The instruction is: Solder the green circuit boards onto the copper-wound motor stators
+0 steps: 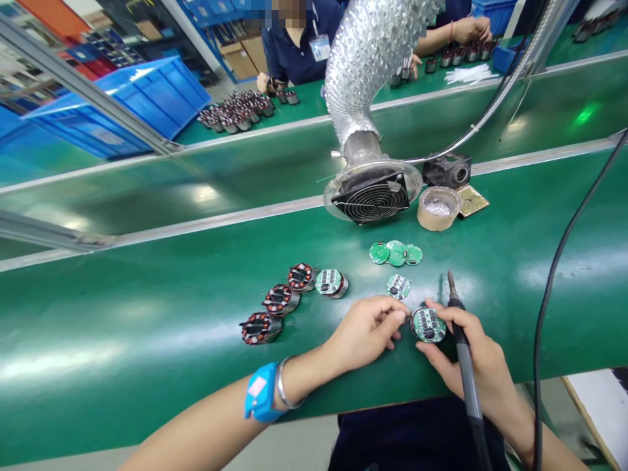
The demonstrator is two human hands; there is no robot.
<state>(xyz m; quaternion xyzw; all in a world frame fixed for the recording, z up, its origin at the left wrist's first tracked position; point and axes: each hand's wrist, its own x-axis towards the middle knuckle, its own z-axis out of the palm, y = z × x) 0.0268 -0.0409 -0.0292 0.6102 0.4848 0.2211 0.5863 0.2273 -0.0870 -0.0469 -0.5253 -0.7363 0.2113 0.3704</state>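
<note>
Where the two hands meet, right of centre in the lower half of the frame, sits a round motor piece topped with a green-and-white circuit board dotted with black parts (429, 325). Board side faces up toward the camera. Right hand (490, 366) has it from the right: thumb at the lower rim, forefinger at the upper right, gripping it between them. Left hand (367, 330) comes in from the left, thumb and forefinger tips pressed together right by the near rim; whether a wire is pinched there is too small to tell.

Key relation: round face, no long axis of its own; left fingertips lie just left of it, right hand wraps the opposite side. A grey-handled soldering iron (466, 366) runs across the right hand, long axis toward the top of the frame, metal tip beyond the piece and pointing away from it.

Just above the piece, a loose round board with black chips (398, 286) lies flat; left of centre, three open motor pieces with copper-red windings (279, 299) stand in a slanting row.
</note>
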